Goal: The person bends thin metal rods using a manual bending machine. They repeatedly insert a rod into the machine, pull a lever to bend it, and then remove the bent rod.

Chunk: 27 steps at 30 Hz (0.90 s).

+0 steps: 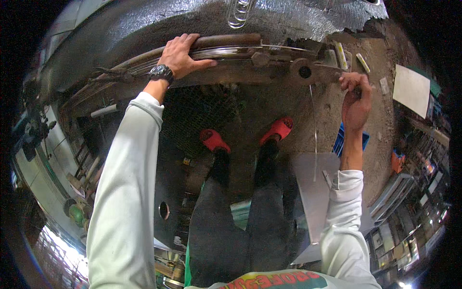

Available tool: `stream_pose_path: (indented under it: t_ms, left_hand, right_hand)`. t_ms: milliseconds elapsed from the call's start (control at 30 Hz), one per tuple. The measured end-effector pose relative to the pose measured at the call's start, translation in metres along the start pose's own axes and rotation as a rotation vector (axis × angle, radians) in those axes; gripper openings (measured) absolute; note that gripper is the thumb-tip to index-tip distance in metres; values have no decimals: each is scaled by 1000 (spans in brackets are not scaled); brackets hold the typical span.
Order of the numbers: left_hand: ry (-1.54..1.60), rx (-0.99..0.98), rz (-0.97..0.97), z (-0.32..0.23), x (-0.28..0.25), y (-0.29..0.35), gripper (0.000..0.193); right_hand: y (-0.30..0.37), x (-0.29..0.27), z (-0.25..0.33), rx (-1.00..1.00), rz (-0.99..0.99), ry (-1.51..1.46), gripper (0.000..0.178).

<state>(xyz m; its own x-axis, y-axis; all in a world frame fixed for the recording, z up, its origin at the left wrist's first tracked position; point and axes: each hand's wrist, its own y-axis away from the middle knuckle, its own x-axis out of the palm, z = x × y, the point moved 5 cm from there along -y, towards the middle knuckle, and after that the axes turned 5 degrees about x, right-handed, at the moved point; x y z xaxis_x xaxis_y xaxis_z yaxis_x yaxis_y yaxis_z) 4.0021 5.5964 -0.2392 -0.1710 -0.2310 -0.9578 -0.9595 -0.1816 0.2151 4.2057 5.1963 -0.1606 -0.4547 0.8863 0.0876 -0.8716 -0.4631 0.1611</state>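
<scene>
My left hand point(179, 59) lies across a rusty pipe point(231, 39) and a bundle of shiny thin rods point(226, 52), thumb stretched out to the right. These run along a long brown metal beam point(226, 74) in front of me. On the beam sit a hex-shaped nut point(260, 59) and a round collar point(303, 71) with a dark hole. Beyond the beam's right end, my right hand point(356, 101) is closed with its fingers curled; whatever is in them is too dark to name. A thin bright strip point(313, 115) hangs below the collar.
Behind the beam spreads a crinkled silvery surface point(308, 19) bearing bent wire loops point(239, 14). A white board point(411, 90) lies at right, a blue crate point(340, 140) below my right hand. A grey sheet point(313, 197) stands beside my legs; my red shoes point(214, 139) are under the beam.
</scene>
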Motion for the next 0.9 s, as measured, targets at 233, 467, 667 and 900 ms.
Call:
stream_pose_path:
  t_ms: [233,467,667,900]
  left_hand:
    - [58,21,27,1,0,-12,112]
    - [230,22,114,-13,-14,-13,115]
    - [294,6,31,-4,-13,-2,110]
    - [355,1,61,-2,-9,1,106]
  right_hand:
    - [65,13,-33,-89,-520,-232,38]
    - [104,37,-54,-72,-963,-298,37]
    - [112,65,-67,1,-1088,-283,37]
    - [111,105,-59,64,-1177,-237,42]
